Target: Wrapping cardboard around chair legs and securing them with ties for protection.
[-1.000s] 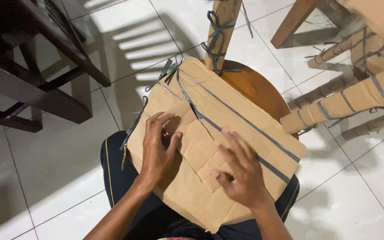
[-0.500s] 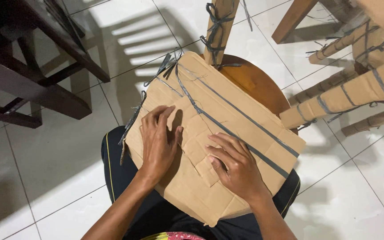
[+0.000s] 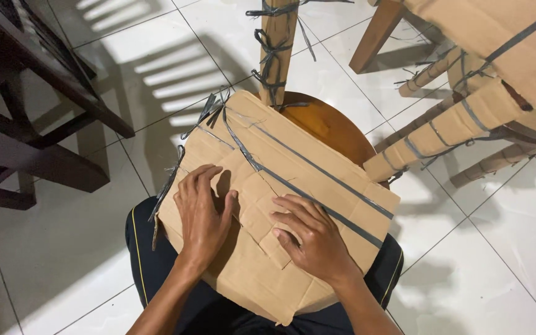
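head view | looks steeply down | close over hands [image 3: 255,229]

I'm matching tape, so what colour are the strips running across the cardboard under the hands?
Dark grey strips on plain brown cardboard, seen from the head view.

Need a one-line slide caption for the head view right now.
Both hands, left hand and right hand, press flat on taped cardboard sheet covering round wooden stool.

Taped brown cardboard sheet [image 3: 299,180], flat on lap
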